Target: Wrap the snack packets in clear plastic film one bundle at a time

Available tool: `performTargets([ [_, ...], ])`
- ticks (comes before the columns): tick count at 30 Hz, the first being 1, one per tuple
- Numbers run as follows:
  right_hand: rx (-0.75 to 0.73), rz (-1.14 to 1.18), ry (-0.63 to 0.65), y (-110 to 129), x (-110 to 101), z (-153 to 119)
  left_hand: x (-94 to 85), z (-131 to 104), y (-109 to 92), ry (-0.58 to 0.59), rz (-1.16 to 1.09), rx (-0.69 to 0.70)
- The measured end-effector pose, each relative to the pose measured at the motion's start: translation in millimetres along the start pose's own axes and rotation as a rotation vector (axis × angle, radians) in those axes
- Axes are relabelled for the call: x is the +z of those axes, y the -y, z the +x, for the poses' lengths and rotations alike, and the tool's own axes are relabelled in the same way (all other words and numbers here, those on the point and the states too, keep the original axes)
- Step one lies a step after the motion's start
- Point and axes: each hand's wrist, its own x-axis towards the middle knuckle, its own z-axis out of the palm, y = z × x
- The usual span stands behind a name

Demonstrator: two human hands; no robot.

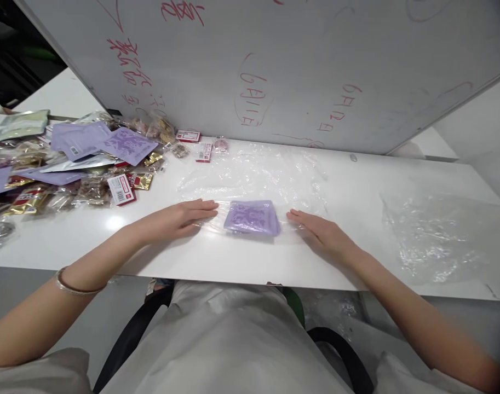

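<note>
A small stack of purple packets (252,218) lies on the white table in front of me, with clear plastic film over it. The film (250,169) spreads out behind the stack and to both sides. My left hand (188,217) rests on the film left of the packets, fingers stretched out and pointing right. On the other side my right hand (317,227) lies nearly flat on the film, its fingers stretched toward the packets. Neither hand touches the packets.
A heap of purple packets (128,145), gold packets and wrapped pieces covers the table's left side. Red-and-white boxes (121,189) lie near it. Crumpled clear plastic (442,241) is at the right. A whiteboard (294,71) with red writing stands along the back.
</note>
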Motion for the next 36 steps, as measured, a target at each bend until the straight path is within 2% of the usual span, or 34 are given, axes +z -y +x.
performTargets([
  [3, 0.162, 0.123, -0.002, -9, -20, 0, -11.3, -12, 5, -0.057, -0.199, -0.187],
  [6, 0.292, 0.300, -0.025, -17, -38, 3, -14.1, -19, 8, -0.199, -0.355, -0.369],
  [10, 0.433, 0.551, -0.105, -23, -47, 14, -1.5, -11, 12, -0.494, -0.391, -0.485],
  [12, 0.472, 0.551, -0.149, -27, -44, 19, 6.1, -4, 13, -0.568, -0.338, -0.517],
  [16, 0.536, 0.383, -0.195, -33, -28, 20, 15.3, 7, 10, -0.581, -0.184, -0.532],
  [19, 0.594, 0.184, -0.223, -36, -20, 11, 18.0, 9, 7, -0.532, -0.044, -0.563],
  [23, 0.603, 0.029, -0.282, -44, -13, 0, 19.5, 12, 7, -0.420, 0.189, -0.490],
  [26, 0.489, 0.083, -0.316, -54, -10, -3, 17.8, 13, 8, -0.378, 0.321, -0.441],
  [29, 0.489, 0.125, -0.344, -56, -16, -9, 11.5, 9, 3, -0.481, 0.321, -0.430],
  [31, 0.494, 0.084, -0.375, -46, -26, -15, 6.2, 5, -6, -0.579, 0.296, -0.281],
  [32, 0.448, 0.043, -0.372, -39, -32, -18, 4.1, 4, -10, -0.567, 0.282, -0.162],
  [34, 0.272, -0.040, -0.282, -22, -39, -25, 1.6, 4, -16, -0.401, 0.266, 0.044],
  [36, 0.094, -0.077, -0.100, -11, -38, -29, 1.3, 7, -14, -0.188, 0.266, 0.103],
])
